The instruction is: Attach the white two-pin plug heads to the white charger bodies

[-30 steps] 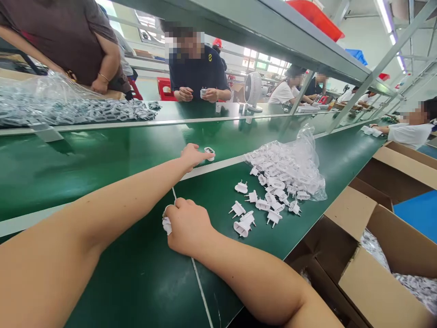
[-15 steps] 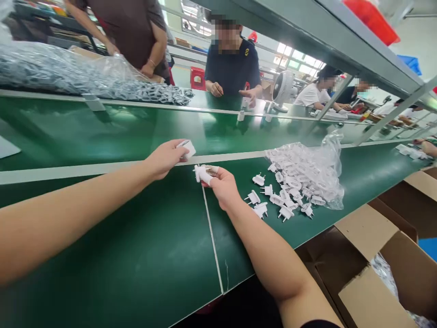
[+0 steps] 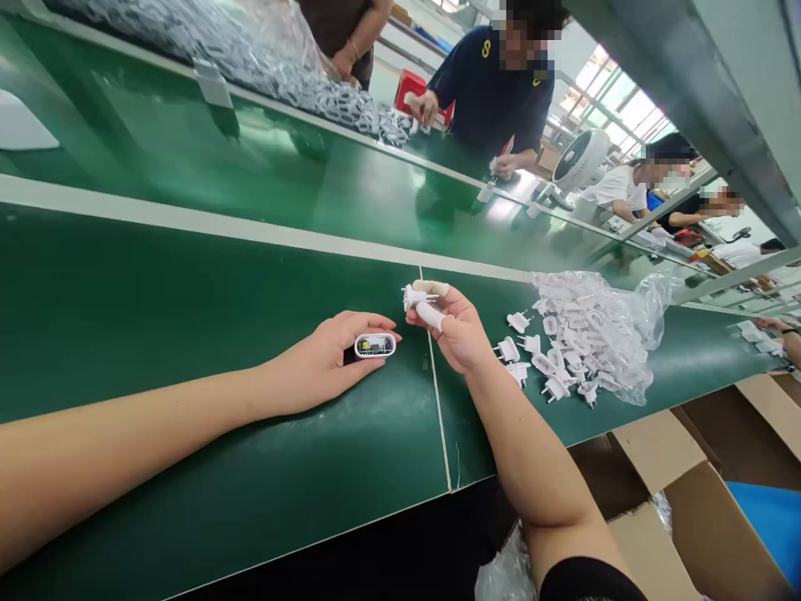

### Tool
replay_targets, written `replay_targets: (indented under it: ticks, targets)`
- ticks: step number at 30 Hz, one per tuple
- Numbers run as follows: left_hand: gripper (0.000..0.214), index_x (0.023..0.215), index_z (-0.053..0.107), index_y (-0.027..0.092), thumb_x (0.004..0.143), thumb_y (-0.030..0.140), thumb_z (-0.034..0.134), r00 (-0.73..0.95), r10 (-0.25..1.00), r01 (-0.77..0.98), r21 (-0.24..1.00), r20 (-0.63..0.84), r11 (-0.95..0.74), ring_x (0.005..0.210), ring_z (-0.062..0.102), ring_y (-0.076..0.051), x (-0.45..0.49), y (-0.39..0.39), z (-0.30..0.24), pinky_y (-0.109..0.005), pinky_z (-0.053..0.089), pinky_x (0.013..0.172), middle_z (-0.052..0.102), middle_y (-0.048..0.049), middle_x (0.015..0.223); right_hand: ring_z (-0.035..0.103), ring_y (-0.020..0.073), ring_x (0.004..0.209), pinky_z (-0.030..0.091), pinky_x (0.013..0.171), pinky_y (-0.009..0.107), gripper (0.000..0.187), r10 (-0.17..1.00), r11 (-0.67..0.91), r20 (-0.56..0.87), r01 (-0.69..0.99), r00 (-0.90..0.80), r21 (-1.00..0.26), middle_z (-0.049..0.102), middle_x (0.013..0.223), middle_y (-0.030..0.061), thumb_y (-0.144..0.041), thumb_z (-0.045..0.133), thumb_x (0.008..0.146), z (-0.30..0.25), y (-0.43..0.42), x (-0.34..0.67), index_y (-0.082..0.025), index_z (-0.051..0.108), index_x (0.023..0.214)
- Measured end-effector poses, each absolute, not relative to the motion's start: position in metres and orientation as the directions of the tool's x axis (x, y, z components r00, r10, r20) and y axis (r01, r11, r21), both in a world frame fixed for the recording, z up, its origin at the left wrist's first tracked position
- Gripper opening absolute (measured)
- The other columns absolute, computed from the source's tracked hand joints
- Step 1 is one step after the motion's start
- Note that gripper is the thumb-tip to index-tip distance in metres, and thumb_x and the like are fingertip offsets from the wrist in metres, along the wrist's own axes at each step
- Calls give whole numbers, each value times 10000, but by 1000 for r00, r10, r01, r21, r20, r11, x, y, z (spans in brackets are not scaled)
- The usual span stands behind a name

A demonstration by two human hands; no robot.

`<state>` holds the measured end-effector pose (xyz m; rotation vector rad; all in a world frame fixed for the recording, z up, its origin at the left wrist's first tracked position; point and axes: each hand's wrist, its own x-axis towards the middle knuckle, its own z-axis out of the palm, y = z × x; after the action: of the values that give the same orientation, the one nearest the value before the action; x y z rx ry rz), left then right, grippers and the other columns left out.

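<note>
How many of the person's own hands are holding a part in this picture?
2. The left hand holds a white open housing above the green belt; the right hand holds a white plug piece beside it.

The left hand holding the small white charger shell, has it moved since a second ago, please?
Yes: the left hand with the white charger shell drew back from the pale belt stripe toward the person.

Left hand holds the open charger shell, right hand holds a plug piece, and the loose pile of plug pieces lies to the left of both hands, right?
Not quite. The head view shows the pile to the right of both hands, spilling from a clear bag. The rest stands: the left hand holds the charger shell and the right hand holds a plug piece.
</note>
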<state>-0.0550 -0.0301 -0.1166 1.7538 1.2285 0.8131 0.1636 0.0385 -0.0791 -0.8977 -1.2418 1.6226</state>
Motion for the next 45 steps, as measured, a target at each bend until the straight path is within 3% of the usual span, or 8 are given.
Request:
replay_targets:
  ticks: [4, 6, 9, 13, 18, 28, 39, 45]
  targets:
    - [583, 1289, 677, 293, 847, 667, 741, 305, 945, 431, 868, 115, -245, 1334, 545, -362, -59, -31, -113, -507, 510, 1096, 680, -85, 1335, 659, 129, 740, 608, 794, 334, 262, 921, 91, 118, -89, -372, -992, 723, 852, -5, -445, 865, 813, -76, 32, 161, -231, 719, 851]
    - [442, 1165, 729, 294, 891, 640, 708, 333, 938, 426, 872, 98, -243, 1203, 604, -334, -60, -30, -112, -467, 540, 1011, 722, -68, 1186, 656, 132, 738, 605, 761, 333, 242, 918, 191, 182, -7, -351, -981, 735, 936, 3, -409, 850, 827, -74, 26, 160, -250, 718, 953]
    - [330, 1089, 766, 312, 906, 580, 707, 388, 914, 417, 862, 117, -288, 1111, 628, -308, -59, -28, -116, -450, 527, 981, 745, -40, 1087, 675, 142, 793, 611, 761, 338, 434, 908, 326, 279, 110, -313, -939, 743, 1138, 24, -305, 901, 773, -66, 14, 160, -288, 693, 1154]
    - [331, 1069, 784, 301, 878, 567, 740, 395, 897, 410, 836, 197, -364, 1156, 605, -306, -56, -24, -122, -424, 498, 1000, 750, -29, 1148, 676, 147, 787, 588, 735, 321, 254, 831, 522, 422, 247, -362, -816, 772, 943, -4, -187, 897, 796, -55, -4, 162, -259, 752, 992]
    - [279, 968, 806, 298, 876, 551, 732, 406, 893, 411, 835, 193, -367, 1070, 588, -277, -56, -22, -122, -367, 498, 871, 727, -21, 1009, 704, 140, 801, 599, 760, 305, 266, 688, 712, 506, 348, -520, -610, 796, 907, -9, -166, 836, 881, -55, -13, 161, -264, 791, 1124]
    - [309, 822, 773, 290, 810, 594, 720, 397, 908, 400, 864, 136, -304, 1036, 585, -316, -54, -21, -113, -430, 508, 899, 720, -44, 972, 759, 187, 818, 649, 778, 357, 250, 710, 702, 511, 423, -485, -573, 839, 1008, 17, -236, 799, 924, -59, -16, 158, -315, 809, 1161]
    - [361, 837, 783, 292, 814, 640, 690, 401, 905, 392, 867, 139, -307, 1056, 601, -325, -54, -21, -110, -448, 519, 920, 730, -48, 989, 758, 192, 818, 613, 737, 322, 119, 663, 748, 503, 503, -555, -432, 816, 891, 29, -263, 781, 945, -61, -18, 156, -278, 811, 1059]
    - [356, 806, 764, 285, 808, 633, 691, 398, 905, 383, 869, 150, -312, 1047, 598, -325, -54, -21, -111, -446, 513, 886, 735, -44, 983, 740, 187, 827, 587, 734, 312, 152, 651, 758, 473, 539, -594, -368, 800, 878, 19, -214, 724, 972, -58, -22, 157, -303, 800, 1068]
